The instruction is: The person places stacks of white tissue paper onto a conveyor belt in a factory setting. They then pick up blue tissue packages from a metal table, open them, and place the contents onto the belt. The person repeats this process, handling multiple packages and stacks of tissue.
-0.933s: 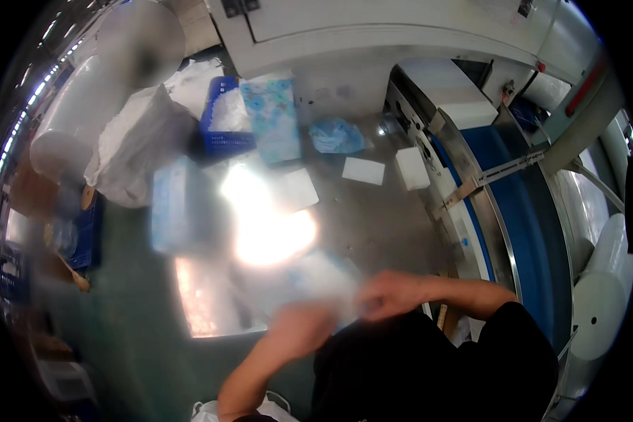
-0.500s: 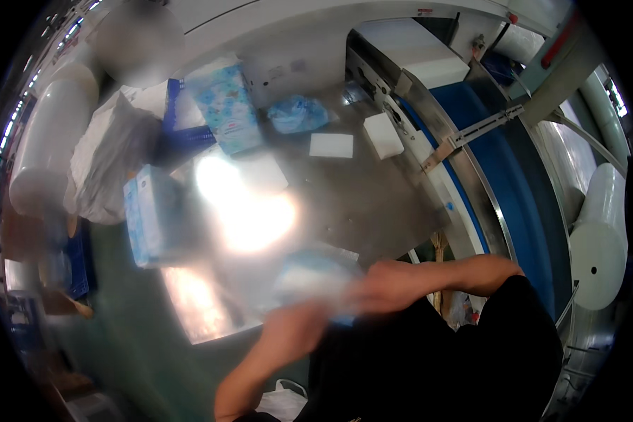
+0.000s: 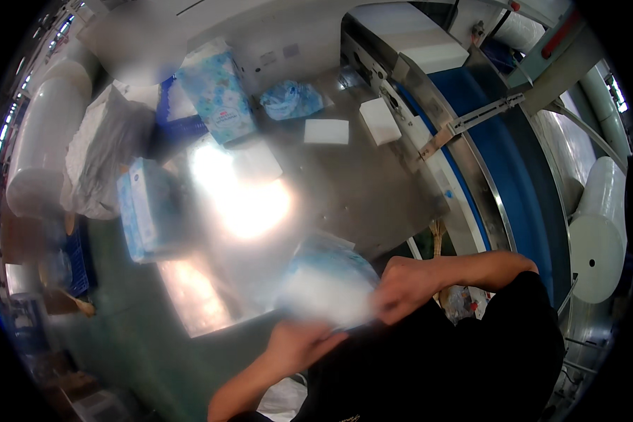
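Observation:
Close in front of my body is a tissue pack [image 3: 334,278], a white stack with blue printed plastic film around it; part of it is blurred. My left hand [image 3: 302,343] is closed on its near left edge, thumb pointing right along it. At the right end, my right hand [image 3: 404,288] grips the film with curled fingers. The white of the stack shows between both hands, over the near edge of the metal table [image 3: 373,204].
Two white tissue stacks, one flat [image 3: 326,131] and one beside the conveyor [image 3: 381,122], lie near crumpled blue film [image 3: 292,100]. Filled blue packs stand at the back [image 3: 218,95] and left [image 3: 144,211]. A blue conveyor belt [image 3: 510,165] runs along the right.
My hands have moved apart, the right one slightly right and the left one down. More of the white stack shows between them. The view has shifted slightly.

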`<state>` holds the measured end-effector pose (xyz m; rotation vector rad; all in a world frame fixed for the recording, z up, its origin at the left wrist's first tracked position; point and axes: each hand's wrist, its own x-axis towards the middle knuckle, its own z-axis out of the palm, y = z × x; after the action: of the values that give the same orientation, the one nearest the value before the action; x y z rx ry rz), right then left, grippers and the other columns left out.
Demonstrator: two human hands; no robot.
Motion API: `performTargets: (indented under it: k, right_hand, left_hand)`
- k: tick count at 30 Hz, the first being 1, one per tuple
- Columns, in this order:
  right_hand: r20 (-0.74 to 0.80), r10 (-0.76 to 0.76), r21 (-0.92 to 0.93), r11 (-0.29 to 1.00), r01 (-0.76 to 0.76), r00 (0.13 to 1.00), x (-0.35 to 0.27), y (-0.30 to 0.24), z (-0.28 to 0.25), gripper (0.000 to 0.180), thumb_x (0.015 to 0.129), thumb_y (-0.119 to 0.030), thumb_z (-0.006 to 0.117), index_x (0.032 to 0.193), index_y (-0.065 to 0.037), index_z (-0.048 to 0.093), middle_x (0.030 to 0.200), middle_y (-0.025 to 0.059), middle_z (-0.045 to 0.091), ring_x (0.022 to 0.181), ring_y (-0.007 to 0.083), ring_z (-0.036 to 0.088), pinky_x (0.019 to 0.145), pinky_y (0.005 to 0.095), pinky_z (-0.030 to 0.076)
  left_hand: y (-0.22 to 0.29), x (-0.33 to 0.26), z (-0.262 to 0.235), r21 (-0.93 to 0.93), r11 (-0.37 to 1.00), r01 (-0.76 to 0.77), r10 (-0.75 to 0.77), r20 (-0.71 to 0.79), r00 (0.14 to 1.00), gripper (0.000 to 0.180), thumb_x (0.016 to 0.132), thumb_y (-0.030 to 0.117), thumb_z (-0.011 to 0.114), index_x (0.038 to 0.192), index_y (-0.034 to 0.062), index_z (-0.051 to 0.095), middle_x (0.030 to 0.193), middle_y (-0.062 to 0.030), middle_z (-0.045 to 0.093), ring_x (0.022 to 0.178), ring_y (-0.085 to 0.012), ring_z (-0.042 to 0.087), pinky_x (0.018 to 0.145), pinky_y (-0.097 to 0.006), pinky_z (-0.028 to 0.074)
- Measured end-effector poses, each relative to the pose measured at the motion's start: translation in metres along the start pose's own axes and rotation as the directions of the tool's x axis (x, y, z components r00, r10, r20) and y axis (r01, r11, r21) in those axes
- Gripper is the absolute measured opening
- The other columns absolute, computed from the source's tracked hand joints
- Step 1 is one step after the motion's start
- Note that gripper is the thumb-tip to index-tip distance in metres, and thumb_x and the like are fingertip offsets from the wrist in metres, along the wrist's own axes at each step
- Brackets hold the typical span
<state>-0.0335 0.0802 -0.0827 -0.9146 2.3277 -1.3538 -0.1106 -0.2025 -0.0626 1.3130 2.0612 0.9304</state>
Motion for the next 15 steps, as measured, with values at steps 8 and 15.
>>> performTargets:
  k: [8, 15]
  right_hand:
    - [-0.079, 0.103, 0.178, 0.980, -0.088, 0.991, -0.025, 0.014, -0.010, 0.016, 0.081, -0.020, 0.066, 0.071, -0.011, 0.058, 0.062, 0.0077, 0.057, 0.055, 0.0260, 0.058, 0.053, 0.0363, 0.044]
    - [-0.159, 0.126, 0.085, 0.990, -0.113, 0.979, -0.017, 0.013, -0.016, 0.018, 0.076, -0.014, 0.068, 0.066, -0.007, 0.054, 0.056, 0.0076, 0.052, 0.051, 0.0253, 0.054, 0.049, 0.0331, 0.041]
  left_hand:
    - [-0.011, -0.026, -0.016, -0.097, 0.990, 0.103, -0.120, -0.188, 0.975, 0.030, 0.082, 0.017, 0.080, 0.065, 0.0078, 0.057, 0.054, -0.0085, 0.050, 0.043, -0.0238, 0.049, 0.043, -0.032, 0.039]
    - [-0.016, -0.024, -0.024, -0.082, 0.984, 0.158, -0.177, -0.334, 0.926, 0.025, 0.090, 0.013, 0.072, 0.070, 0.0025, 0.060, 0.056, -0.0032, 0.053, 0.050, -0.0092, 0.048, 0.047, -0.026, 0.037]
